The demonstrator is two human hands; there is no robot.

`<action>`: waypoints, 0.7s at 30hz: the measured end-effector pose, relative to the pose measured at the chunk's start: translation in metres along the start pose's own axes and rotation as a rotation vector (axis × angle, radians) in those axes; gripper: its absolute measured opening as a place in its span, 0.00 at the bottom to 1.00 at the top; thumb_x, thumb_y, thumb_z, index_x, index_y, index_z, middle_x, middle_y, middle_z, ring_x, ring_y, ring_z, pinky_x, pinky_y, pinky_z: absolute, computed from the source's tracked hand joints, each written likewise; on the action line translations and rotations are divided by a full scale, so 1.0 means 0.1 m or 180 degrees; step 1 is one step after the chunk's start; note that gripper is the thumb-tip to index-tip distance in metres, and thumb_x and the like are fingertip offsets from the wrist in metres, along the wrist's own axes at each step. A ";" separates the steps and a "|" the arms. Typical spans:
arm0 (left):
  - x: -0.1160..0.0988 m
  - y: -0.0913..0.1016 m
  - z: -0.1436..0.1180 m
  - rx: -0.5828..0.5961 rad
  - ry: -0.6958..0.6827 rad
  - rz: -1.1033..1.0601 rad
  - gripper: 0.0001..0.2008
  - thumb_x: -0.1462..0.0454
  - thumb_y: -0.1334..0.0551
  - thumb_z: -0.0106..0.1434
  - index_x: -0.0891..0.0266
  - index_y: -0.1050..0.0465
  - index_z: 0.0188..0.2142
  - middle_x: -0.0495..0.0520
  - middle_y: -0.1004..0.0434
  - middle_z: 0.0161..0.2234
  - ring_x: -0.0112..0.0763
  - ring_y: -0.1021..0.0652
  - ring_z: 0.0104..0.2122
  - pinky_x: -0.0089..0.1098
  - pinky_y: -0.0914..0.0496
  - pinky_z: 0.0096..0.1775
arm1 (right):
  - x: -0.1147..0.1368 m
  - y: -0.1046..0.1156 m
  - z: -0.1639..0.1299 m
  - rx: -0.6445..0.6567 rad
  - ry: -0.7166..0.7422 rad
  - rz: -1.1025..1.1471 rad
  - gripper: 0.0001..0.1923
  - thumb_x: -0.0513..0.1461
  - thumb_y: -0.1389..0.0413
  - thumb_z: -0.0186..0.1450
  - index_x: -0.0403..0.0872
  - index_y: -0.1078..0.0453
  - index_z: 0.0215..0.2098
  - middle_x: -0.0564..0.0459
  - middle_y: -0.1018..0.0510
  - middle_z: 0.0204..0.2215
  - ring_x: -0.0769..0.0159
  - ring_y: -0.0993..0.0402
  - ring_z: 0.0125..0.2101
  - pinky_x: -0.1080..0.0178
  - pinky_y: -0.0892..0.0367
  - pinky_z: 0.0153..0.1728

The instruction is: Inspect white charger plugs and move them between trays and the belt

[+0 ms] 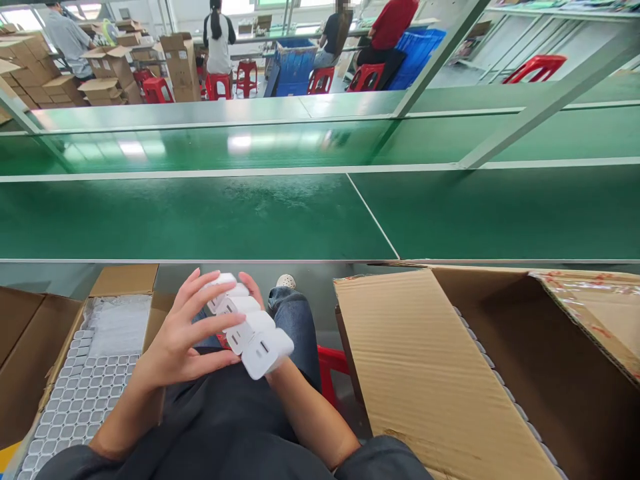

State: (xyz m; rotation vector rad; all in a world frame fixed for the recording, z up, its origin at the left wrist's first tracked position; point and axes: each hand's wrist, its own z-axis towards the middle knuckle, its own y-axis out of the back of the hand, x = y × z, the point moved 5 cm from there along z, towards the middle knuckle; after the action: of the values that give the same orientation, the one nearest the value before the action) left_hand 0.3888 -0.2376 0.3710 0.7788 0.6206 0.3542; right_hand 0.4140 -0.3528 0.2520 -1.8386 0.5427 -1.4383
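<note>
Over my lap I hold a row of several white charger blocks [250, 327], stacked side by side. My left hand [183, 333] presses on the row from the left with its fingers spread across the blocks. My right hand [256, 288] supports the row from underneath and behind; only its fingertips and wrist show. The nearest block shows two small ports on its face.
An open carton [85, 393] at my left holds a grid of white blocks under plastic film. A large open cardboard box [450, 373] stands at my right. Ahead runs a green conveyor bench [200, 213]. Several people sit on red stools far behind, near stacked cartons.
</note>
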 end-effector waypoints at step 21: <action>0.13 -0.24 -0.27 0.0427 0.0488 -0.1323 0.57 0.45 0.27 0.50 0.52 0.55 0.71 0.68 0.51 0.70 0.57 0.44 0.69 0.55 0.42 0.65 | 0.25 0.23 -0.19 -0.0146 0.2078 -0.1903 0.50 0.42 0.27 0.43 0.64 0.43 0.60 0.48 0.34 0.58 0.46 0.34 0.56 0.42 0.42 0.60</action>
State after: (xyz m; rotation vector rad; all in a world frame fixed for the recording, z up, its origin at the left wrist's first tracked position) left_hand 0.3834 -0.2323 0.3341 0.7330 0.9373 -0.0103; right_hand 0.4050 -0.3908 0.2529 -1.6047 0.3317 -2.4795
